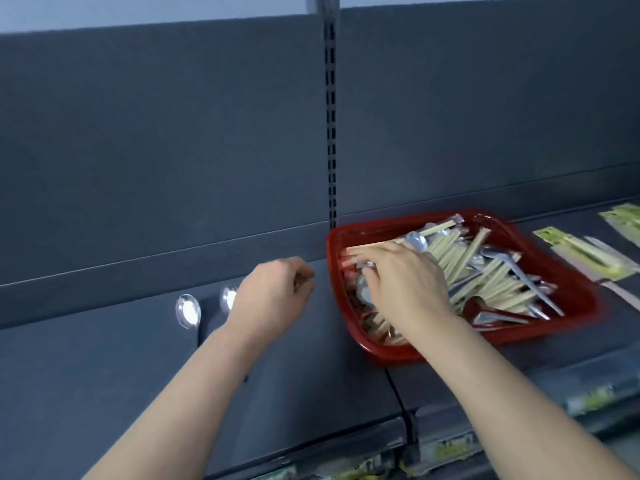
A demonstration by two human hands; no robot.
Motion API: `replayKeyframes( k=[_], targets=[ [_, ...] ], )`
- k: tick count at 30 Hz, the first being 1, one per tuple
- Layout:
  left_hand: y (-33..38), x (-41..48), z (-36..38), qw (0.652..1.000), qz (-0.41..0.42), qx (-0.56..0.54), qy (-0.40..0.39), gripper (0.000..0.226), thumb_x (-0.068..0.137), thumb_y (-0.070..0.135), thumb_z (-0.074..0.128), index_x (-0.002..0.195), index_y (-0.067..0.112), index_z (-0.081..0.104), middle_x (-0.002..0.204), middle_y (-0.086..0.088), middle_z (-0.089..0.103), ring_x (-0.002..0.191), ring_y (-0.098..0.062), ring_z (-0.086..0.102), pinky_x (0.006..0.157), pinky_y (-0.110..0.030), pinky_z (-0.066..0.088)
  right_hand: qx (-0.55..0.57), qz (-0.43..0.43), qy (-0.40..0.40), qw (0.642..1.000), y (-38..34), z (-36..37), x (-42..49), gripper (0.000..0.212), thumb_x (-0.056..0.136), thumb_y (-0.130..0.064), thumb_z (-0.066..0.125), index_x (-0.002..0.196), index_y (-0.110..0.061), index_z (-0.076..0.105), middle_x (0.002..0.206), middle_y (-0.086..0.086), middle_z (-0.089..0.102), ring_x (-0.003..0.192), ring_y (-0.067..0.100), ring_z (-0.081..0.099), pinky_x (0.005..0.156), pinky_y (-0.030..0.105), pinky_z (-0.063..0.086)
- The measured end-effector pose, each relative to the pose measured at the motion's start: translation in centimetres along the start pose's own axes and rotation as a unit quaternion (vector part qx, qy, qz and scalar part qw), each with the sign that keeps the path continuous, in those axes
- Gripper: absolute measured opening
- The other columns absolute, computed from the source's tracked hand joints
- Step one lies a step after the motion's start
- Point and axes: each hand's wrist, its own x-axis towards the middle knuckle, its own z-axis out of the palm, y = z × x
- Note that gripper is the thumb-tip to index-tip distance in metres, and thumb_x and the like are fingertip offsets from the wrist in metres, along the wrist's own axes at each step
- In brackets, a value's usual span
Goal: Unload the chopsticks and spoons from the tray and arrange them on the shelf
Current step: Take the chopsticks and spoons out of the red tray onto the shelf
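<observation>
red tray [540, 332] on dark shelf [104, 375], at 4 o'clock from frame centre, skewed with its long side running 10 to 4. inside, loose heap of pale chopsticks [485, 282] mixed with metal spoons [417, 241].

right hand [405, 282] over the tray's 9 o'clock end, palm down, fingers bent into the heap and touching cutlery; gripping or only touching, cannot tell, blurred.

left hand [273, 296] just beside the tray at its 9 o'clock, clear of the rim, fingers curled inward; holding anything or not, cannot tell.

two laid-out spoons [188, 310] on the shelf at 9 o'clock of the left hand, bowls toward 12, the nearer one partly hidden by that hand.

green-labelled packets [585, 254] on the shelf at 3 o'clock of the tray.
</observation>
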Motion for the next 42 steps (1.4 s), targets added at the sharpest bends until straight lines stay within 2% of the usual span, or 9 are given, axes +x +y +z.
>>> replayKeyframes(
  k=[6, 10, 14, 21, 27, 29, 31, 35, 42],
  targets=[
    [7.0, 1.5, 3.9, 0.998, 0.062, 0.012, -0.021, 0.016, 0.086, 0.026, 0.059, 0.1, 0.026, 0.068, 0.095, 0.006, 0.071, 0.092, -0.019, 0.064, 0.075, -0.034, 0.053, 0.011, 0.077, -0.146, 0.986, 8.8, -2.1, -1.4, 0.025, 0.095, -0.029, 0.055, 0.117, -0.038, 0.064, 0.119, -0.008, 0.064, 0.109, 0.018, 0.058, 0.087, 0.032, 0.047],
    [9.6, 2.0, 5.5, 0.997, 0.072, 0.02, -0.026, 0.016, 0.087, 0.026, 0.057, 0.098, 0.025, 0.068, 0.093, 0.006, 0.07, 0.088, -0.019, 0.064, 0.07, -0.031, 0.052, 0.014, 0.057, -0.203, 0.977, 11.1, -2.3, -0.7, 0.029, 0.092, -0.029, 0.06, 0.121, -0.034, 0.062, 0.122, -0.004, 0.062, 0.11, 0.021, 0.058, 0.084, 0.03, 0.045],
    [10.5, 2.3, 5.8, 0.998, 0.059, 0.011, -0.027, 0.014, 0.087, 0.028, 0.059, 0.098, 0.029, 0.068, 0.092, 0.012, 0.07, 0.088, -0.014, 0.062, 0.074, -0.03, 0.052, -0.03, 0.025, -0.206, 0.978, 11.3, -1.7, 0.6, 0.025, 0.086, -0.021, 0.069, 0.106, -0.035, 0.065, 0.109, -0.003, 0.066, 0.098, 0.022, 0.062, 0.068, 0.026, 0.038],
    [12.3, 2.2, 5.7, 0.999, 0.023, -0.021, -0.021, 0.006, 0.085, 0.025, 0.062, 0.087, 0.027, 0.068, 0.076, 0.013, 0.064, 0.077, -0.01, 0.06, 0.071, -0.027, 0.051, 0.042, 0.099, -0.104, 0.989, 14.8, -2.6, 1.1, 0.007, 0.089, -0.03, 0.064, 0.091, -0.031, 0.071, 0.1, -0.01, 0.069, 0.095, 0.018, 0.064, 0.079, 0.027, 0.049],
    [17.2, 2.0, 8.5, 0.981, -0.02, -0.025, -0.192, 0.036, 0.073, 0.058, 0.07, 0.072, 0.023, 0.068, 0.069, 0.009, 0.065, 0.07, -0.011, 0.061, 0.063, -0.027, 0.049, 0.053, 0.165, -0.084, 0.981, 19.7, -3.1, -0.8, 0.012, 0.093, -0.034, 0.057, 0.102, -0.03, 0.064, 0.111, -0.004, 0.068, 0.103, 0.027, 0.061, 0.08, 0.031, 0.045],
    [18.1, 2.3, 9.3, 0.977, -0.03, 0.011, -0.209, 0.03, 0.075, 0.05, 0.07, 0.066, 0.023, 0.063, 0.067, 0.008, 0.061, 0.073, -0.014, 0.063, 0.061, -0.025, 0.046, 0.076, 0.17, -0.086, 0.979, 20.4, -3.1, -1.2, 0.016, 0.093, -0.035, 0.057, 0.105, -0.031, 0.064, 0.113, -0.004, 0.068, 0.105, 0.026, 0.061, 0.083, 0.033, 0.046],
    [18.5, 2.8, 9.6, 0.983, -0.041, -0.009, -0.178, 0.022, 0.08, 0.035, 0.068, 0.066, 0.019, 0.064, 0.068, 0.002, 0.065, 0.076, -0.02, 0.066, 0.063, -0.029, 0.05, 0.094, 0.161, -0.087, 0.979, 20.6, -3.0, -1.3, 0.017, 0.093, -0.034, 0.057, 0.108, -0.029, 0.064, 0.114, -0.005, 0.068, 0.107, 0.024, 0.061, 0.086, 0.033, 0.047],
    [17.8, 4.6, 10.2, 0.958, -0.153, -0.237, -0.05, 0.007, 0.086, 0.01, 0.053, 0.082, 0.01, 0.058, 0.073, -0.011, 0.07, 0.072, -0.031, 0.071, 0.069, -0.045, 0.059, 0.111, 0.15, -0.092, 0.978, 20.4, -2.5, -0.7, 0.015, 0.093, -0.026, 0.057, 0.105, -0.027, 0.064, 0.114, -0.003, 0.068, 0.107, 0.025, 0.061, 0.085, 0.031, 0.047],
    [11.4, 4.5, 7.2, 0.892, -0.237, -0.341, 0.177, 0.008, 0.078, 0.023, 0.051, 0.081, 0.02, 0.058, 0.083, -0.01, 0.067, 0.076, -0.036, 0.068, 0.07, -0.053, 0.057, 0.193, 0.095, -0.087, 0.973, 15.6, -2.2, 2.0, 0.02, 0.09, -0.022, 0.058, 0.108, -0.024, 0.065, 0.107, -0.002, 0.07, 0.108, 0.022, 0.06, 0.087, 0.029, 0.046]
  ],
)
